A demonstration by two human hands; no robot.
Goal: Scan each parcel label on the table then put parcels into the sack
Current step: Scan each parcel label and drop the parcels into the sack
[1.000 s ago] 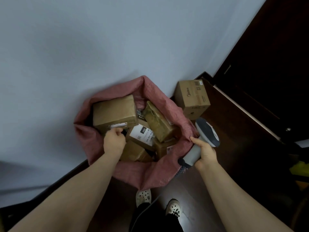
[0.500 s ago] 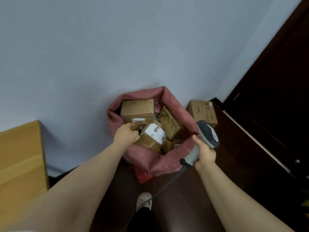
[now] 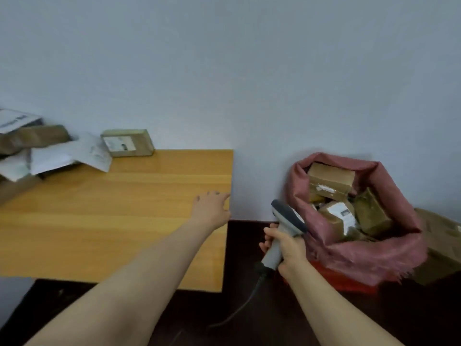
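The left grip [image 3: 212,207] had left the sack [image 3: 361,255] and hung spread and empty over the worktop [image 3: 112,221], the right grip [image 3: 287,248] still clutching the barcode scanner [image 3: 289,218]

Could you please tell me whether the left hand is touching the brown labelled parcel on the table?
Apart. The head view shows the left hand near the right edge of the table, with bare wood between it and the brown labelled parcel.
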